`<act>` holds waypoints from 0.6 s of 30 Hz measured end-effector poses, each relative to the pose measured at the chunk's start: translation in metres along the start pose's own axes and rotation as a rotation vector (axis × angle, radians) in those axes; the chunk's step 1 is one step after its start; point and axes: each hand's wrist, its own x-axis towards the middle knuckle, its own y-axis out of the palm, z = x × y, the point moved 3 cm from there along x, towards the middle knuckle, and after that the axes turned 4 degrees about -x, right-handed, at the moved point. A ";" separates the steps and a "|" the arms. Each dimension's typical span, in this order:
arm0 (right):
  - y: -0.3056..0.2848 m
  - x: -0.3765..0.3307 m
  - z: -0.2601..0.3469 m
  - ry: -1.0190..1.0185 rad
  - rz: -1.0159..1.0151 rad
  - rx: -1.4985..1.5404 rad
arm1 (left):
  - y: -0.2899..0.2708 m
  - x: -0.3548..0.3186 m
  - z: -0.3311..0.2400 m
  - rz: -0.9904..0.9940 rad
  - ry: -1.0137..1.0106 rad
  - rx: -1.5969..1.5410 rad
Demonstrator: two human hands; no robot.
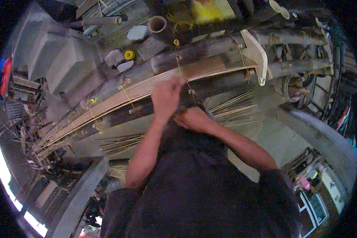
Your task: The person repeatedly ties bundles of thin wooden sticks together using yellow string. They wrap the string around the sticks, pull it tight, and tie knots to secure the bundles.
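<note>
A bundle of long thin wooden or bamboo strips (pixel 123 93) lies side by side between two dark round poles. Thin yellow cords cross the strips at intervals, tied to small pegs on the poles. My left hand (pixel 166 97) is over the strips, its fingers closed in a pinch on a yellow cord (pixel 178 61) that runs down from the far pole (pixel 164 59). Close to my body, by the near pole (pixel 222 81), my right hand (pixel 194 119) has its fingers bent together; what they hold is hidden. A pale flat board (pixel 260 59) stands across the poles at the right.
Beyond the poles are a yellow roll of cord (pixel 129 55), a round pot (pixel 157 24) and several stone-like blocks (pixel 150 48). Loose thin sticks (pixel 234 109) lie below the near pole. A concrete ledge (pixel 321 129) runs along the right.
</note>
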 end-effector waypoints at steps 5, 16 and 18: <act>-0.005 -0.004 0.011 0.123 0.023 -0.022 | -0.040 0.116 -0.038 0.147 -0.125 -0.709; 0.040 -0.201 -0.112 0.841 -0.789 0.579 | -0.023 0.185 0.012 0.267 -0.022 0.452; 0.053 -0.227 -0.126 0.837 -0.659 0.461 | -0.013 0.166 -0.029 0.133 0.136 0.314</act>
